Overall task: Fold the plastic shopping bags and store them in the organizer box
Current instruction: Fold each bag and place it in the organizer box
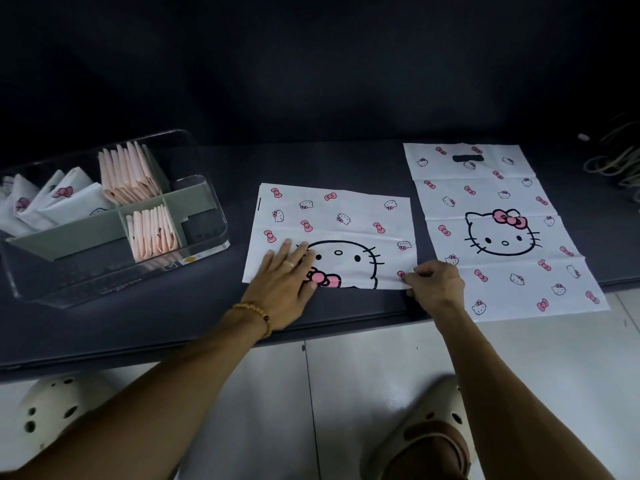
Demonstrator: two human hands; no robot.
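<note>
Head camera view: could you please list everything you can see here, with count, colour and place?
Organizer box: one, clear with green dividers, left on the table.
Folded white bags: several, white with pink bows, box's left compartment.
Folded pink bags: two batches, pale pink, box's middle compartments.
Half-folded bag: one, white cat print, table centre.
Flat bag: one, white cat print, right, overhanging the table edge.
Table: one, dark grey.
Cords: a bundle, beige, far right.
Floor: white tiles, below.
Shoes: two, cream.
Left hand: flat on the half-folded bag.
Right hand: pinches its near right corner.
</note>
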